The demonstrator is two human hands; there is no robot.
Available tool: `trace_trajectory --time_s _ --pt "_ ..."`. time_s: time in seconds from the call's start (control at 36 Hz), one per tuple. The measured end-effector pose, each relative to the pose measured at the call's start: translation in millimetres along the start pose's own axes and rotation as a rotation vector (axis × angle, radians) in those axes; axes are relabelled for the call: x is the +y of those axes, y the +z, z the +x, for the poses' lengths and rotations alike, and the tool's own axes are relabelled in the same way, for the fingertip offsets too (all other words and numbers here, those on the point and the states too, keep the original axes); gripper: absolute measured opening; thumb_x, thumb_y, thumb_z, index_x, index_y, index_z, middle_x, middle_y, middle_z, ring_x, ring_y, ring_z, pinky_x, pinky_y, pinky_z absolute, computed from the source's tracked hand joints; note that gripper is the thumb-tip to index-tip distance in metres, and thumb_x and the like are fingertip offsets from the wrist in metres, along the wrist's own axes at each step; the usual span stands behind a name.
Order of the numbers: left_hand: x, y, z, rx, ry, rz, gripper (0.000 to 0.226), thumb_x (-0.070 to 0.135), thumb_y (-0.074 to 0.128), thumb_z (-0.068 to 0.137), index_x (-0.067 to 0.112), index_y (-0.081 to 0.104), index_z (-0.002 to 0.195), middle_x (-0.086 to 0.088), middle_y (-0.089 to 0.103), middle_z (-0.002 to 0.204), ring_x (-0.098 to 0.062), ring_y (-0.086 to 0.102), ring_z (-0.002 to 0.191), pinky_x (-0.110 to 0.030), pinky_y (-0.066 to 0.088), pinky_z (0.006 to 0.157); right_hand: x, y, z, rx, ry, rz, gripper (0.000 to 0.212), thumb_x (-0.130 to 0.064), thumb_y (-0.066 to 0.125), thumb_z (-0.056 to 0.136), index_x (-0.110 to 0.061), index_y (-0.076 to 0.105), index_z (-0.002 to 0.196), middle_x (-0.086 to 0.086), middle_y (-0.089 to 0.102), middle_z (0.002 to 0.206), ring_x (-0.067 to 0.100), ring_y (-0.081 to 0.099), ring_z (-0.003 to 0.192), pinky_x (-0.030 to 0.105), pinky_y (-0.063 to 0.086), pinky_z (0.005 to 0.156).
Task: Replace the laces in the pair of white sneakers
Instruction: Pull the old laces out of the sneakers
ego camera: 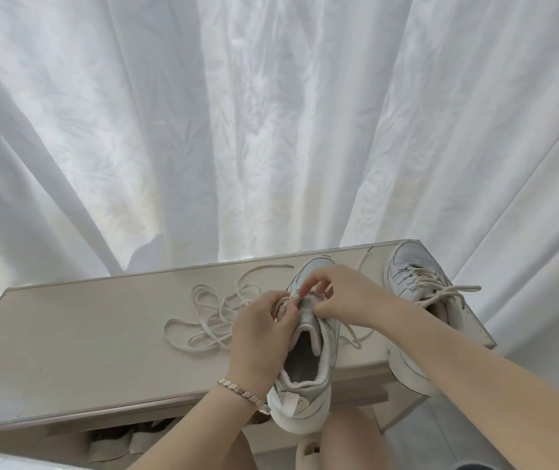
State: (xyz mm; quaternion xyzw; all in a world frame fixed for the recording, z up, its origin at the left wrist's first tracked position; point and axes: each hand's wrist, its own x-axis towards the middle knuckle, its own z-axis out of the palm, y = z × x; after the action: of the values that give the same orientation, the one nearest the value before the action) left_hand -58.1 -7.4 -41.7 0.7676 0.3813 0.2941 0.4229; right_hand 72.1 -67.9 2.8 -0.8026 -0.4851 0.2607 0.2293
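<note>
A white curtain (271, 113) with a faint leaf pattern hangs in deep folds across the whole background. Below it stands a pale wooden bench (84, 334), and dark and pale shoes (129, 435) sit on its lower shelf. Two white sneakers are on the bench top. The near sneaker (305, 412) lies in the middle with its heel hanging over the front edge and its toe pointing at the curtain. The far sneaker (410, 266) is at the right end, fully laced, with its bow ends spilling over the side. The left hand (261, 330) grips the near sneaker at the left side of the tongue, fingers curled over the eyelet row. The right hand (346, 296) reaches over the front of the same shoe, thumb on the tongue and fingertips pinched on a lace (351, 335) whose free end trails off to the right. A loose lace (210, 310) lies in tangled loops on the bench just left of the hands. A silver bracelet (240, 391) circles the left wrist
</note>
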Motion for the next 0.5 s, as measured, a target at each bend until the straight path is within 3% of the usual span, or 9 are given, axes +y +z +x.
trace_trajectory --time_s 0.11,0.19,0.36,0.5 --pt "0.4 2.6 -2.5 0.013 -0.007 0.011 0.012 0.023 0.061 0.087 0.018 0.071 0.092 0.01 0.068 0.077 -0.007 0.062 0.079 -0.028 0.049 0.073 -5.1 8.2 4.1 0.064 -0.015 -0.092 0.009 -0.02 0.059 0.084 -0.024 0.064 0.091 -0.012 0.054 0.081 0.006 0.052 0.079 0.018 0.038 0.067" --pt "2.0 4.7 -3.7 0.019 -0.009 0.038 0.015 0.024 0.06 0.086 0.018 0.07 0.096 0.008 0.069 0.082 -0.008 0.062 0.082 -0.025 0.048 0.073 -7.5 9.1 3.9 0.035 -0.034 -0.229 0.019 -0.023 0.055 0.089 -0.011 0.066 0.1 0.003 0.065 0.101 0.018 0.055 0.101 0.021 0.038 0.08" --pt "3.9 5.4 -5.8 0.018 -0.006 0.085 0.023 0.028 0.06 0.084 0.018 0.069 0.103 0.006 0.07 0.09 -0.011 0.063 0.087 -0.031 0.05 0.079 -5.4 2.2 4.0 -0.024 -0.069 -0.314 0.024 -0.02 0.053 0.088 0.001 0.065 0.091 0.017 0.067 0.094 0.027 0.06 0.09 0.037 0.047 0.079" --pt "6.7 5.1 -6.8 0.044 -0.005 0.092 0.013 0.026 0.062 0.083 0.02 0.07 0.091 0.007 0.069 0.08 -0.011 0.062 0.081 -0.032 0.049 0.074 -1.1 11.5 1.0 0.153 -0.058 -0.299 0.012 -0.021 0.055 0.084 -0.017 0.049 0.075 0.004 0.057 0.083 0.024 0.053 0.081 0.028 0.034 0.065"
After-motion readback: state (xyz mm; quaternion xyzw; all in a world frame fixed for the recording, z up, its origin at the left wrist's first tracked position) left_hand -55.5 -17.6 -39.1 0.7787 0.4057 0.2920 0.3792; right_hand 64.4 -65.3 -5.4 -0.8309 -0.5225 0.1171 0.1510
